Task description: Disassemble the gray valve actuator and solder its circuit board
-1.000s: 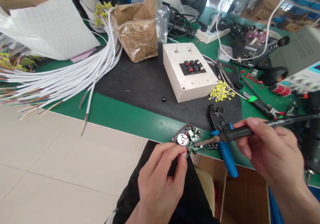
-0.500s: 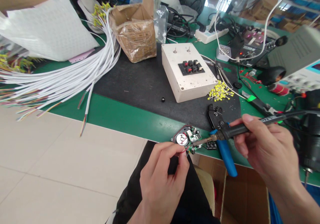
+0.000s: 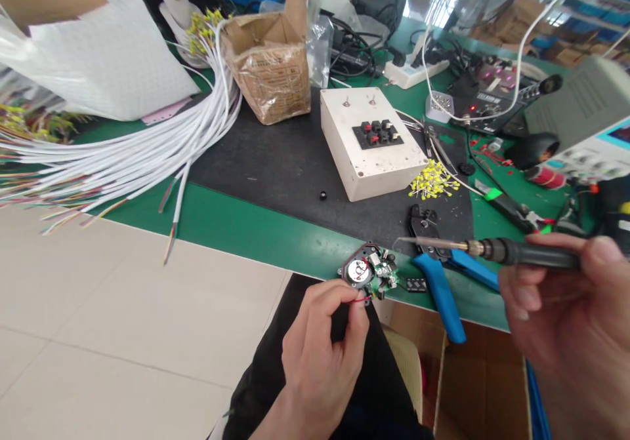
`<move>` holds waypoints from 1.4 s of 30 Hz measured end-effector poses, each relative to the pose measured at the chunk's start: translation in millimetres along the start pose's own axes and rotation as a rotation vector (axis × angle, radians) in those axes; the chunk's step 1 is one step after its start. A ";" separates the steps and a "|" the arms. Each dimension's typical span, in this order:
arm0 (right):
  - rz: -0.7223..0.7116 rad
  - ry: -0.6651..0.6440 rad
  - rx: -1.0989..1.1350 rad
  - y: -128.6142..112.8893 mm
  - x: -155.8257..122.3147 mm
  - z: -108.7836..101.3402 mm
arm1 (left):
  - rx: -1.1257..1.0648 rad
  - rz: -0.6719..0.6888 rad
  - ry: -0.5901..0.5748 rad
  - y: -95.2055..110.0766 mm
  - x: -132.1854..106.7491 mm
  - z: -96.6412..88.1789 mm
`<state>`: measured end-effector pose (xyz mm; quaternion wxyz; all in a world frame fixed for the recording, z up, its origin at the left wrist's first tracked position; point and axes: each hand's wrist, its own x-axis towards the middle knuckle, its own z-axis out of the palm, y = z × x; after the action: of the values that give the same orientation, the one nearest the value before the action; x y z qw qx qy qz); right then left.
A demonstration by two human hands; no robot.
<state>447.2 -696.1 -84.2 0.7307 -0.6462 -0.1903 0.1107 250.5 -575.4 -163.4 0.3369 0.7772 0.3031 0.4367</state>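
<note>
My left hand (image 3: 325, 348) is closed in a pinch at the front edge of the bench. Between its fingertips is a thin red wire (image 3: 363, 299), right by the green circuit board (image 3: 385, 273). That board sits in a dark housing (image 3: 348, 258) together with a round white disc (image 3: 357, 271) that has a red wire across it. My right hand (image 3: 566, 296) grips a soldering iron (image 3: 512, 253) by its black handle. The iron's tip points left, above and to the right of the board, apart from it. Below the iron lies a blue-handled crimping tool (image 3: 440, 296).
A beige switch box (image 3: 339, 158) stands on the black mat (image 3: 275, 171). Yellow-tipped parts (image 3: 436, 179) are heaped to its right. White cables (image 3: 162, 145) hang over the bench edge at left, near a cardboard box (image 3: 270, 76). Pliers (image 3: 512, 207) lie at right.
My right hand has drawn the soldering iron to the right and turned it flatter, so its tip has left the board. My left hand stays nearly in place, pinching the red wire.
</note>
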 end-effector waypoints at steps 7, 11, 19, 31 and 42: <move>-0.305 -0.196 0.005 26.2 -23.7 -5.1 | 0.015 0.056 0.029 -2.0 -3.6 3.9; -0.366 -0.291 -0.049 35.5 -29.9 -0.4 | 0.060 0.050 -0.014 -0.7 -3.0 3.7; -0.457 -0.517 -0.349 37.4 -22.3 -5.6 | 0.010 -0.002 -0.043 -1.0 -7.2 1.4; -0.669 -0.577 -0.540 42.1 -13.1 4.3 | -0.022 0.032 -0.055 -3.9 -4.5 -1.8; -0.627 -0.453 -0.504 42.1 -12.3 0.7 | -0.049 0.044 -0.060 -7.2 -5.0 -3.7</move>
<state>439.3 -694.5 -127.4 0.4891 -0.6745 -0.5523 -0.0269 243.8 -574.0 -170.0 0.3550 0.7879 0.2647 0.4279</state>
